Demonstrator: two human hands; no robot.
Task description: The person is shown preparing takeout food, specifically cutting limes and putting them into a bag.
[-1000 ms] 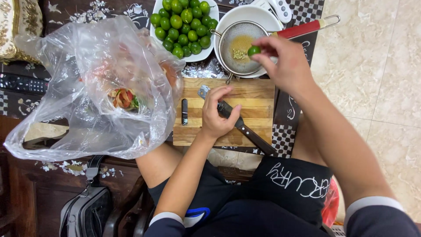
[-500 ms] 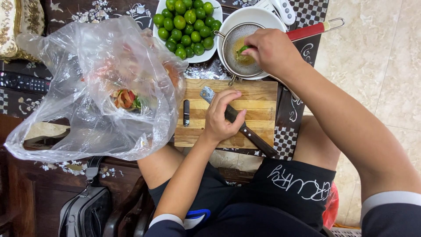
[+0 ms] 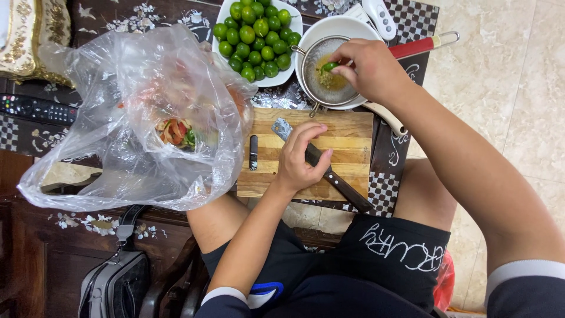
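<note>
My right hand [image 3: 369, 69] pinches a small green lime half [image 3: 329, 66] over a metal strainer [image 3: 327, 78] that sits in a white bowl [image 3: 341, 27]. Yellowish pulp lies in the strainer. My left hand [image 3: 301, 159] is closed on a knife [image 3: 321, 165] with a dark handle, lying across a wooden cutting board [image 3: 347, 144]. A white plate [image 3: 292, 23] heaped with several whole green limes [image 3: 256, 35] stands just behind the board.
A large clear plastic bag [image 3: 129, 118] with scraps inside covers the table's left part. A small dark object [image 3: 253, 152] lies on the board. A remote control [image 3: 35, 109] is at the far left, a white device [image 3: 379, 12] behind the bowl, a grey bag [image 3: 115, 282] below.
My right hand moved from above the strainer's rim down into it with the lime half. The left hand and knife stayed in place on the board.
</note>
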